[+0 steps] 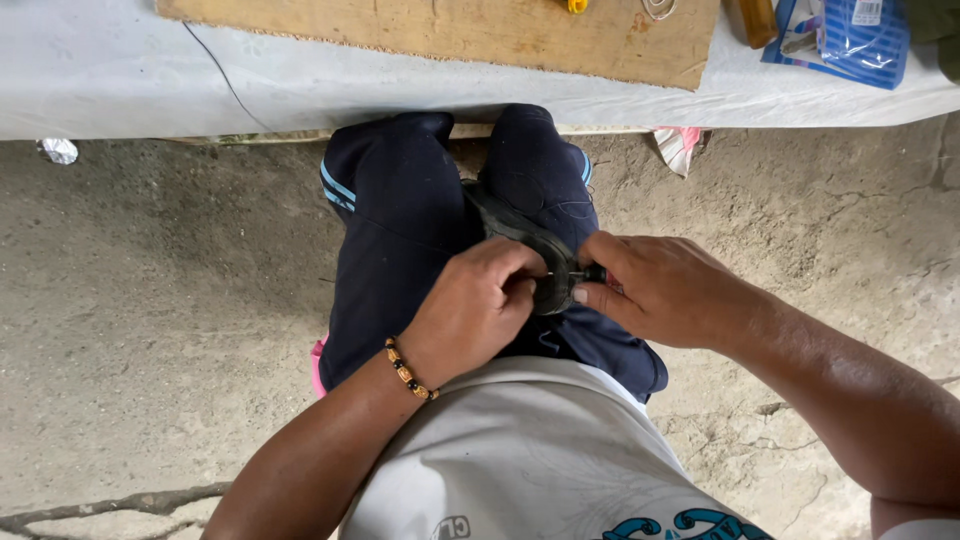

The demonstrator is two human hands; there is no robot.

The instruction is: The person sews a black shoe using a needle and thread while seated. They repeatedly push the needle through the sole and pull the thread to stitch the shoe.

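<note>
A black shoe (520, 235) is clamped sole-side between my knees, over dark blue trousers (400, 220). My left hand (475, 310), with a beaded bracelet at the wrist, pinches the shoe's near edge. My right hand (660, 290) grips a small tool with a dark and red handle (597, 273), its thin metal tip pointing left into the shoe edge next to my left fingers. The tip itself is mostly hidden by my fingers.
A table with a white cloth (120, 70) runs across the top, carrying a wooden board (480, 30), a blue packet (850, 35) and a brown bottle (757, 20). Rough concrete floor (150, 330) lies on both sides. A crumpled foil scrap (58, 150) sits at left.
</note>
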